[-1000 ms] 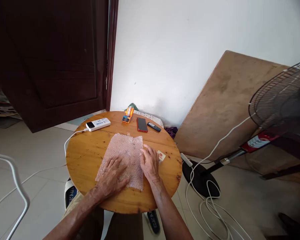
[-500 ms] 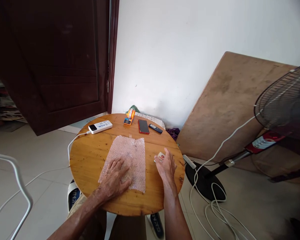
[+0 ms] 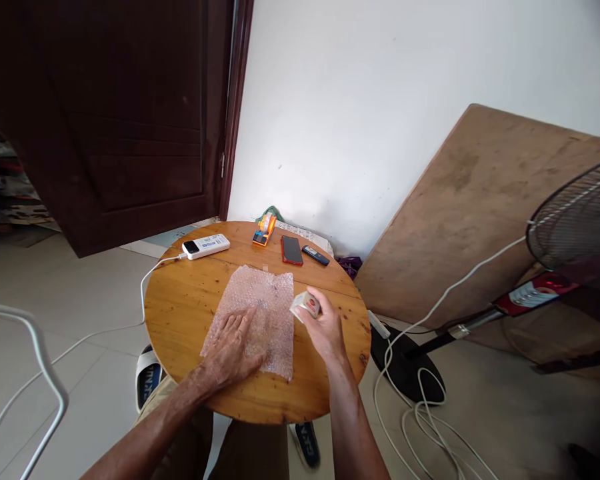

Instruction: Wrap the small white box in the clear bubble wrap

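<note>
A sheet of bubble wrap [image 3: 263,300] lies flat on the round wooden table [image 3: 180,320]. My left hand [image 3: 233,347] rests on its near part, palm down with the fingers spread. My right hand [image 3: 323,327] is lifted just right of the sheet and pinches a small white box with a red mark [image 3: 305,305] at the sheet's right edge.
At the table's far side lie a white power bank [image 3: 206,246] with a white cable, an orange tape dispenser [image 3: 264,230], a red-edged phone [image 3: 291,249] and a small dark remote [image 3: 315,255]. A wooden board [image 3: 470,207] leans on the wall; a standing fan [image 3: 575,233] and cables are at right.
My right hand left the bubble wrap, went right to the small box on the table, picked it up and brought it back to the sheet's right edge. The left hand stayed put.
</note>
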